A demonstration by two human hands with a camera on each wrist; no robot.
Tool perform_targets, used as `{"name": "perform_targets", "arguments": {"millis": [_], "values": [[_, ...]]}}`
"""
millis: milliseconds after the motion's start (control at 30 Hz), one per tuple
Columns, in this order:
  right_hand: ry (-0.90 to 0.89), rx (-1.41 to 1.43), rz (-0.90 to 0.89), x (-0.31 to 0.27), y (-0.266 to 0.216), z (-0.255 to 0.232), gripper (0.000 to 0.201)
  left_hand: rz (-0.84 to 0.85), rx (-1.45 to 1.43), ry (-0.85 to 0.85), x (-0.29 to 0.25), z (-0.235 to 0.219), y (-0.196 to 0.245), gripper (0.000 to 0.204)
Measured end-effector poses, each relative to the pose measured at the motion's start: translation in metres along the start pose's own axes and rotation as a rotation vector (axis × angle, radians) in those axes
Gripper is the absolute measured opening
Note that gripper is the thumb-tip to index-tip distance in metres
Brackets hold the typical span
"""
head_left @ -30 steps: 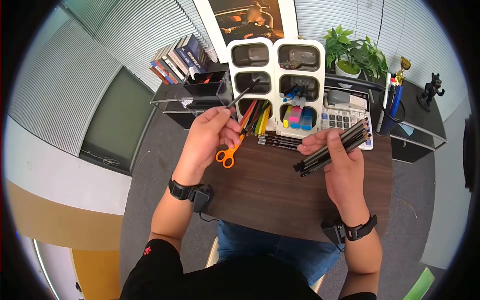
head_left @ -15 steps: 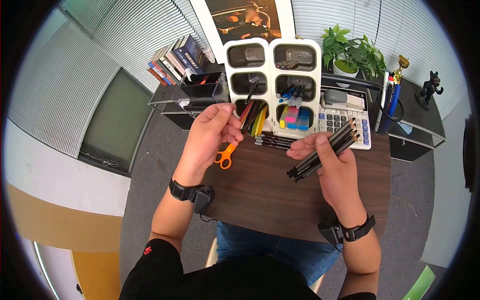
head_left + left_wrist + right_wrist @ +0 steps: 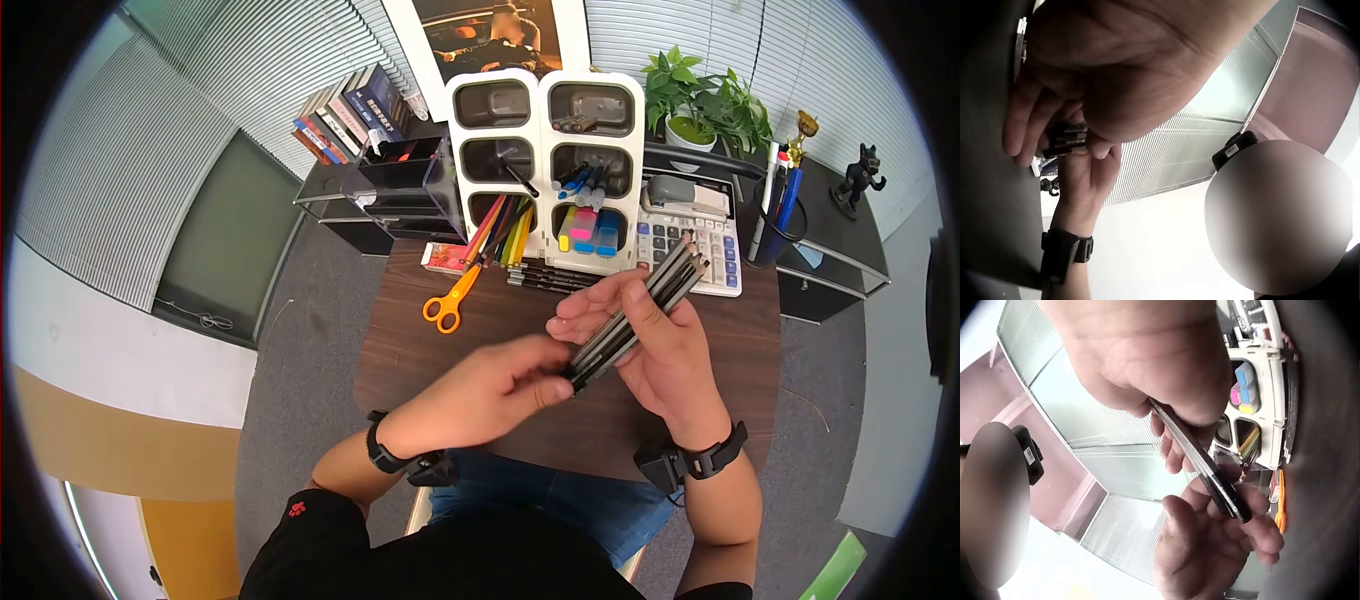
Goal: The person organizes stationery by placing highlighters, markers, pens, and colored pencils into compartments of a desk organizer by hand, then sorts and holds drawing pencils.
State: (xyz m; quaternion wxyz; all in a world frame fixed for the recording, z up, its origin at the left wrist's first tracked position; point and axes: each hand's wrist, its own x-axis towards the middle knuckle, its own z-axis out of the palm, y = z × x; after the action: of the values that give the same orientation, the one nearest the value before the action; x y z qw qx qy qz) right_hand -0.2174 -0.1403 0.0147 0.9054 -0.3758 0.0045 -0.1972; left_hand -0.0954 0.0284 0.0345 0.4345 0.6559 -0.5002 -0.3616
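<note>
My right hand (image 3: pixel 672 365) grips a bundle of dark pencils (image 3: pixel 650 310), with bare wood tips pointing away to the upper right. The thumb lies across them. My left hand (image 3: pixel 480 395) is at the bundle's near, black ends, its thumb and fingers apart on either side. In the right wrist view the pencils (image 3: pixel 1200 462) slant down over the left hand's fingers (image 3: pixel 1254 500), and its thumb stands off from them. A single dark pencil (image 3: pixel 522 180) leans out of the left middle compartment of the white organizer (image 3: pixel 545 160).
Coloured pencils (image 3: pixel 515 235), highlighters (image 3: pixel 583 232) and pens (image 3: pixel 575 185) fill other compartments. Orange scissors (image 3: pixel 450 300) lie on the table's left, beside a small red-and-white box (image 3: pixel 443 257). Several dark pencils (image 3: pixel 550 277) lie before the organizer. A calculator (image 3: pixel 715 250) and stapler (image 3: pixel 685 197) are right.
My left hand has let go of the single pencil at the organizer and come down and right to the bundle. The lone pencil now leans the other way. The right hand has shifted slightly left.
</note>
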Motion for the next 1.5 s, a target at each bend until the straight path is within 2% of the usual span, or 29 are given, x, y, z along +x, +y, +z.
{"name": "perform_targets", "arguments": {"millis": [33,100,167,200,233,333,367,433,500,567,667,867,900,967,1067,1167,1200,1233,1300,1367,1400,1433,1500], "values": [[0.0,0.0,-0.004,0.0,-0.002,-0.002,0.034,0.002,0.002,-0.003,0.004,-0.004,0.0,0.031],[0.068,-0.016,-0.085,0.001,-0.006,-0.008,0.033,0.065,0.172,0.3,0.018,-0.019,0.003,0.027],[0.097,-0.022,-0.131,0.003,-0.01,-0.007,0.032,0.068,0.237,0.454,0.041,-0.035,0.015,0.025],[0.111,-0.022,-0.147,0.003,-0.012,-0.008,0.031,0.14,0.32,0.54,0.055,-0.045,0.005,0.027],[0.125,-0.024,-0.164,0.003,-0.014,-0.009,0.03,0.142,0.32,0.54,0.068,-0.052,0.004,0.027],[0.1,-0.037,-0.135,0.002,-0.013,-0.009,0.03,0.251,0.665,0.597,0.095,-0.062,0.007,0.03],[0.101,-0.039,-0.14,0.003,-0.013,-0.009,0.03,0.256,0.665,0.594,0.099,-0.063,0.006,0.03],[0.09,-0.029,-0.132,0.003,-0.012,-0.01,0.03,0.144,0.818,0.509,0.105,-0.064,0.004,0.031],[0.094,-0.03,-0.141,0.005,-0.013,-0.012,0.03,0.112,0.816,0.5,0.104,-0.064,0.002,0.028],[0.098,-0.029,-0.144,0.005,-0.013,-0.014,0.03,0.199,0.806,0.56,0.102,-0.065,-0.003,0.025],[0.09,-0.044,-0.145,0.004,-0.013,-0.012,0.03,0.219,0.684,0.571,0.094,-0.063,-0.003,0.022],[0.094,-0.058,-0.13,0.005,-0.01,-0.013,0.029,0.194,0.589,0.542,0.088,-0.066,-0.014,0.026],[0.107,-0.053,-0.128,0.006,-0.009,-0.014,0.028,0.194,0.587,0.543,0.087,-0.065,-0.01,0.026],[0.118,-0.049,-0.125,0.006,-0.009,-0.015,0.028,0.02,0.535,0.542,0.084,-0.06,0.003,0.032],[0.114,-0.063,-0.124,0.006,-0.009,-0.015,0.028,0.081,0.57,0.604,0.081,-0.062,0.001,0.042],[0.12,-0.065,-0.121,0.006,-0.009,-0.016,0.029,0.072,0.643,0.695,0.062,-0.062,0.016,0.043],[0.111,-0.062,-0.116,0.006,-0.01,-0.017,0.029,0.088,0.526,0.706,0.052,-0.059,0.027,0.038],[0.101,-0.057,-0.11,0.005,-0.009,-0.016,0.029,0.084,0.527,0.702,0.043,-0.059,0.027,0.038],[0.068,-0.011,-0.098,0.004,-0.009,-0.013,0.029,0.097,0.35,0.522,0.025,-0.057,0.027,0.033],[0.028,0.029,-0.087,0.003,-0.009,-0.01,0.03,0.154,0.48,0.259,0.015,-0.036,0.033,0.03],[-0.019,0.06,-0.068,0.002,-0.009,-0.008,0.031,0.01,0.385,0.073,0.012,-0.025,0.042,0.029],[-0.065,0.089,-0.05,0.001,-0.009,-0.008,0.032,0.015,0.331,-0.008,0.008,-0.016,0.028,0.027],[-0.076,0.072,-0.028,0.001,-0.009,-0.008,0.034,-0.24,0.127,-0.228,0.011,-0.009,0.029,0.023]]}}
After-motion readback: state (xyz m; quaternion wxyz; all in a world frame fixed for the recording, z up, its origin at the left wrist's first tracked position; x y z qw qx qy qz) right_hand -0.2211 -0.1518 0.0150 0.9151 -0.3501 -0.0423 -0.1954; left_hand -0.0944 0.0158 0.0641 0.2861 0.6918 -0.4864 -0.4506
